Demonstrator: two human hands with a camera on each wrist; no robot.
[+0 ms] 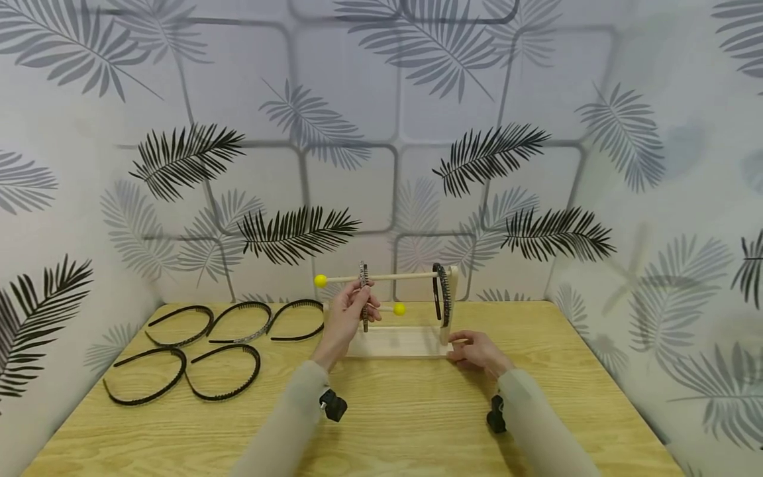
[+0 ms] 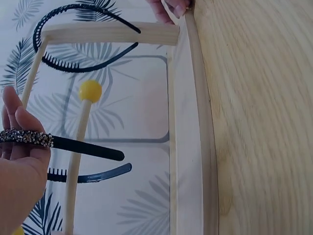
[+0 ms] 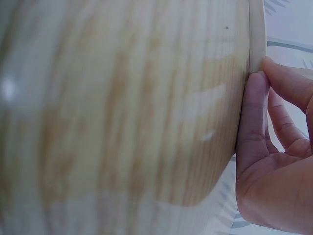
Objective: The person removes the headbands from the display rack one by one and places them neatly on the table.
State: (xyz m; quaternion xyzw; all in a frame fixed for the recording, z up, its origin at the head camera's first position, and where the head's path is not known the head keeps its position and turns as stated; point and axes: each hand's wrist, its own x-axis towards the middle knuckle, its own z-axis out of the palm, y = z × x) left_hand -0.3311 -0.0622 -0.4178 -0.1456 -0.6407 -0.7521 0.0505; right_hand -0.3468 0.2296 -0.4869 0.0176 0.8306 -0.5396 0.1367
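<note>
My left hand (image 1: 346,318) holds a black toothed headband (image 2: 90,148) with a glittery top between thumb and fingers. The headband stands upright at the upper rod (image 1: 402,276) of a wooden rack, towards the rod's yellow-ball end (image 1: 320,281). Its two ends point down past the lower rod (image 2: 78,142), which also has a yellow ball tip (image 2: 90,90). Another headband (image 1: 444,295) hangs on the upper rod against the rack's right upright (image 2: 105,33). At the right end of the rack's base (image 1: 399,343), my right hand (image 1: 479,351) grips the corner with thumb and fingers.
Several black headbands lie on the wooden table (image 1: 387,424) at the left, in two rows, among them a front-row one (image 1: 223,397) and a glittery back-row one (image 1: 256,331). A leaf-patterned wall (image 1: 357,185) stands close behind the rack.
</note>
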